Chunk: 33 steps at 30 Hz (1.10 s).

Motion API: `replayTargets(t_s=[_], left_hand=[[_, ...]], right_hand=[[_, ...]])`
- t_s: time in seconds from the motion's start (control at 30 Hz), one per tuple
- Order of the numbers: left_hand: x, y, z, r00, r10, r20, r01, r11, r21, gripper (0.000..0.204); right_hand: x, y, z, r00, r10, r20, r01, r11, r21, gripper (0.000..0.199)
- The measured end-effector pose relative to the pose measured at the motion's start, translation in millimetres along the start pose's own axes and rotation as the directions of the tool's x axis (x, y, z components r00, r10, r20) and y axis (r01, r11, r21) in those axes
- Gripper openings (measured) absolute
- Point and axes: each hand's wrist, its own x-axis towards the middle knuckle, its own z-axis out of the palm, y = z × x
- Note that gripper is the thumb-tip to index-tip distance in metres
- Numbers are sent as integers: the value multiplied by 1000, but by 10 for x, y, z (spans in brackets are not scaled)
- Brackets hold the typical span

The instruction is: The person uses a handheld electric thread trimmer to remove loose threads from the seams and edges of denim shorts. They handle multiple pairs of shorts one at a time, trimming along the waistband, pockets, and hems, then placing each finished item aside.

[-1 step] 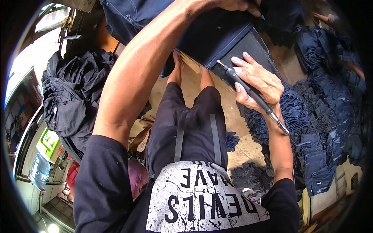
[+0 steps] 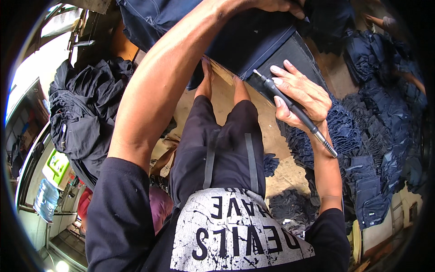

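My right hand is closed round a slim black rotary tool handpiece, with a metal tip at one end and a coiled spring sleeve at the other. Its tip points up and left, near the lower corner of a dark blue garment with pale stitching. Under that cloth lies a flat black board; the right fingertips are over its surface. At the upper edge of the view my left hand is on the garment near its right side, fingers bent against the cloth and partly cut off.
A heap of black clothes rises at the left. Stacks of folded dark blue garments fill the right, beside another person's arm. More dark cloth lies low. Left, a green container stands near a blue plastic bottle.
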Motion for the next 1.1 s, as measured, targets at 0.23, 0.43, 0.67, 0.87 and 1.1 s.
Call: replayTargets(t_s=[0.23,0.43,0.67,0.87,1.1], left_hand=[[45,-33,-45,1000,18,12,-18,1000,-13,18],[44,-51,-43,1000,3,9,-3,1000,-2,18],[53,-36,-41,1000,-9,18,9,1000,30,19],[53,-30,-45,1000,-5,10,5,1000,16,19],[49,-42,-42,1000,-14,19,14,1000,7,20]], right_hand=[[38,51,13,1000,-1,-10,0,1000,-30,28],[22,76,33,998,31,-58,-33,999,-32,26],[14,87,26,993,65,-98,-70,997,-46,26],[19,85,11,989,85,-120,-93,993,-65,28],[41,83,28,980,98,-171,-111,991,-70,31]])
